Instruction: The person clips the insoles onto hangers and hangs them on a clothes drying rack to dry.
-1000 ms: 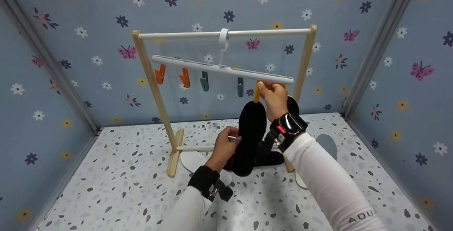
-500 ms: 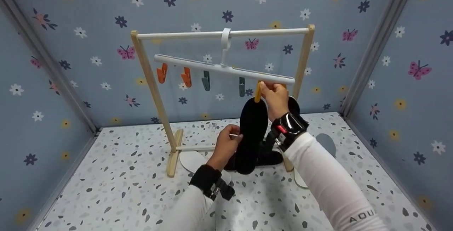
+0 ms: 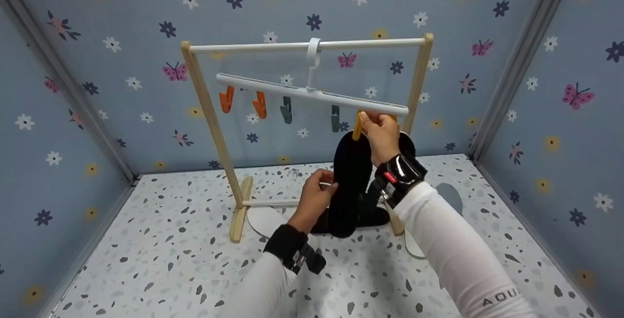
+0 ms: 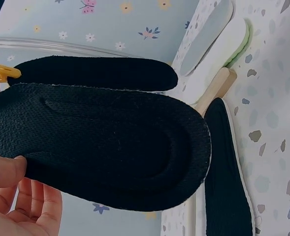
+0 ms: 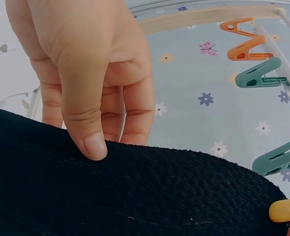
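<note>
Rear insole (image 3: 405,143) (mostly hidden)

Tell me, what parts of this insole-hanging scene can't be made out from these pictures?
- Head view: whether the yellow clip already bites the black insole; the right hand covers it.
- Right wrist view: the right hand itself is out of frame.
- Head view: the second black insole on the hanger is mostly hidden behind that hand.

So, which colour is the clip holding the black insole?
Yellow plastic clip, shown best in the head view.
</note>
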The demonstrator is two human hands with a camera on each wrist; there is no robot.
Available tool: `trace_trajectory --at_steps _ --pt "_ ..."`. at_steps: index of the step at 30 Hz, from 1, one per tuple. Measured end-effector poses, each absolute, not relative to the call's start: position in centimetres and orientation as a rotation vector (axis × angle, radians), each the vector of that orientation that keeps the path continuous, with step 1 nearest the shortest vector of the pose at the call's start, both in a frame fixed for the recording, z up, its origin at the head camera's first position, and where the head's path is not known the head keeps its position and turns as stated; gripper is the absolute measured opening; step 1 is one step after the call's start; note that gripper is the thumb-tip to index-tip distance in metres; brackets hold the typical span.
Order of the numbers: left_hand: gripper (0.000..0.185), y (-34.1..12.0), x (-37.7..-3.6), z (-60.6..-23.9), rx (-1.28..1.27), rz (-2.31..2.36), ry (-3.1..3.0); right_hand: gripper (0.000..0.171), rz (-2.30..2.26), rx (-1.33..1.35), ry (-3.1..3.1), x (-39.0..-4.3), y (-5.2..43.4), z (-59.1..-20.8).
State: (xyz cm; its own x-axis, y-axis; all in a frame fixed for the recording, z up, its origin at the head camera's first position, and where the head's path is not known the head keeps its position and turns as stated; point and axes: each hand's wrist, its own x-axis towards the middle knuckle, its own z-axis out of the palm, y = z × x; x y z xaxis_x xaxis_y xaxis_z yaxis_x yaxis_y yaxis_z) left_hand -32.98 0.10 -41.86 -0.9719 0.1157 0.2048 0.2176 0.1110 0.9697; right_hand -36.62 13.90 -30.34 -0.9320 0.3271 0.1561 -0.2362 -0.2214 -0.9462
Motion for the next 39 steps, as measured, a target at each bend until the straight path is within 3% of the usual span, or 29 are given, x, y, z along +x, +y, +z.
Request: trace_trajectory --at_steps 39 --pt "0.016 0.58 -32.89 -42.11 -0.389 -2.017 -2.268 0.022 2.117 -0.088 -1.748 -36.30 14.18 -30.70"
